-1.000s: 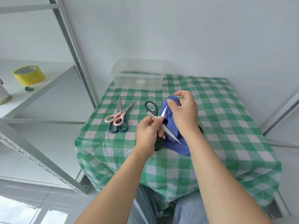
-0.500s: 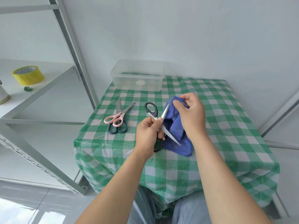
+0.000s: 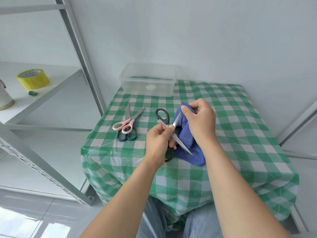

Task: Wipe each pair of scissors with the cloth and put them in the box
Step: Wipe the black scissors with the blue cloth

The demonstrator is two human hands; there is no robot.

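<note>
Over the table point(image 3: 231, 121), one scissors point(image 3: 162, 115) in left grip point(image 3: 158, 141), cloth point(image 3: 187, 140) in right grip point(image 3: 200, 124); two pairs point(image 3: 127, 127) loose.

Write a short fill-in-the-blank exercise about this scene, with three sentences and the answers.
1. The left hand holds the scissors with ___ handles.
2. The right hand pinches the ___ cloth against one blade.
3. On the table, a pair with ___ handles lies on a darker pair.
Answers: black, blue, pink.

Yellow tape roll point(image 3: 33, 79) on shelf point(image 3: 57, 71).
</note>
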